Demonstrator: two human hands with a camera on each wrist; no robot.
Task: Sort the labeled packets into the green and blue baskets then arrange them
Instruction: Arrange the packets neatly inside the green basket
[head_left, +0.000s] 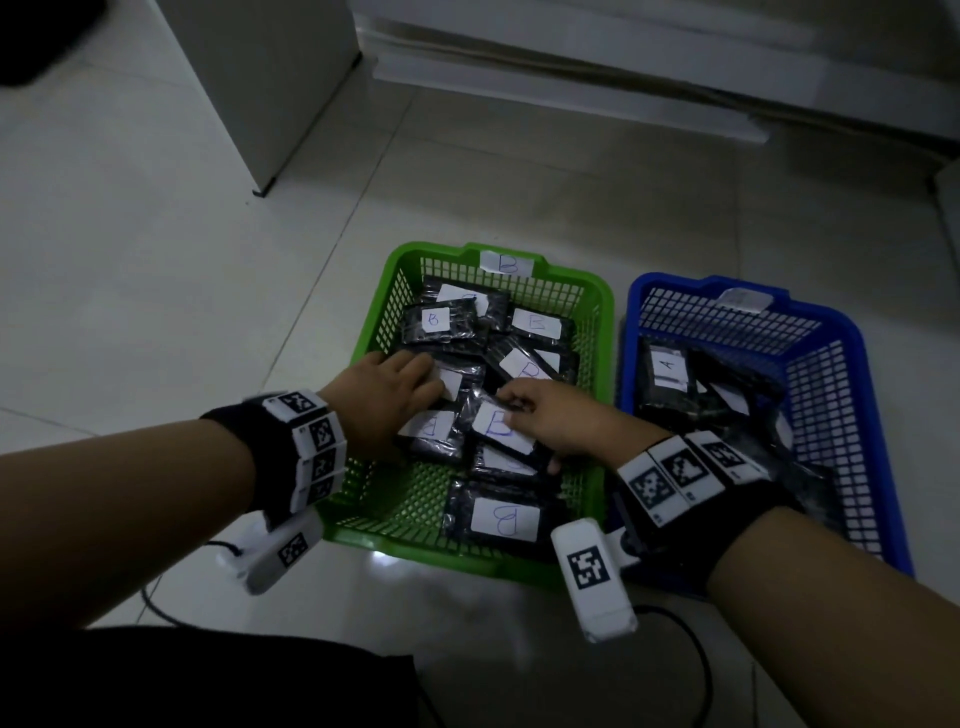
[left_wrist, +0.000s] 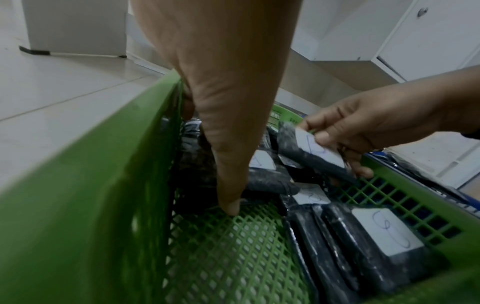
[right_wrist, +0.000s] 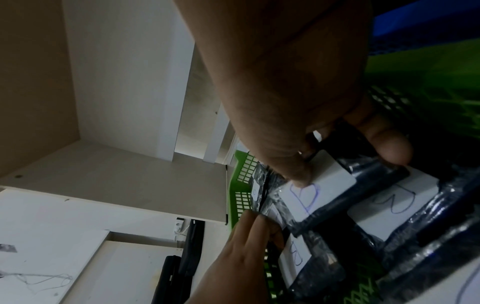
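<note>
1. Near B packet (head_left: 503, 519) lies flat by the near wall of the green basket (head_left: 363, 332); judged the row to match.
2. Right hand (head_left: 561, 421) pinches a tilted B packet (head_left: 501, 427), thumb on label; should lay it flat just beyond.
3. Left hand (head_left: 387, 395) spread over packets at left wall, thumb to mesh floor; should square that stack.
4. Blue basket (head_left: 878, 415) at right holds A packets (head_left: 670, 374), unarranged.

Home interior: pale tiled floor (head_left: 156, 260), white cabinets (head_left: 571, 47).

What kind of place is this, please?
Probably a room in a home, not a workshop: the baskets sit on a tiled floor, beside a white cabinet, with a wall socket.
</note>
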